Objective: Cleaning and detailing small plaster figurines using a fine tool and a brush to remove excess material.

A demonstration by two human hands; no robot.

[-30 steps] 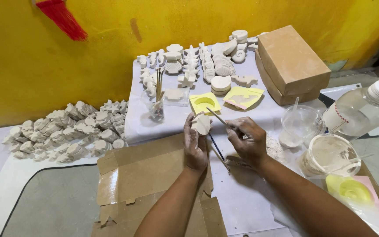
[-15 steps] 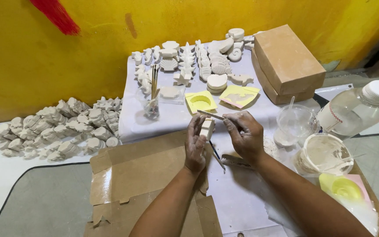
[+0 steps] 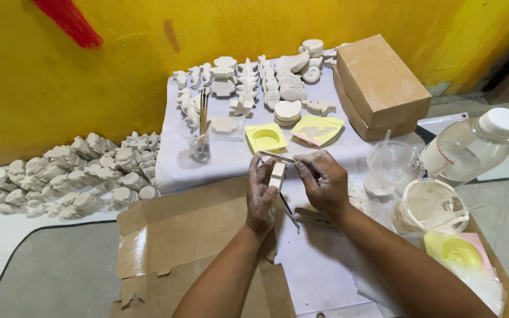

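Plaster piece (image 3: 277, 175), small and white, sits at frame centre, pinched upright in the left hand (image 3: 260, 194) between thumb and fingers. Right hand (image 3: 323, 184) at 3 o'clock of it, fingers curled around a thin tool (image 3: 277, 156) whose tip lies across the top of the piece. A second thin stick (image 3: 288, 211) pokes out below the hands toward 6 o'clock; which hand holds it, cannot tell. Flattened cardboard (image 3: 178, 229) under the left forearm at 7 o'clock. Yellow moulds (image 3: 266, 137) just beyond at 12 o'clock, cast shapes (image 3: 254, 82) further back. Plaster tub (image 3: 431, 206) and clear cup (image 3: 391, 166) at 3 o'clock, water bottle (image 3: 472, 144) past them. Heap of casts (image 3: 72, 174) at 9 o'clock.
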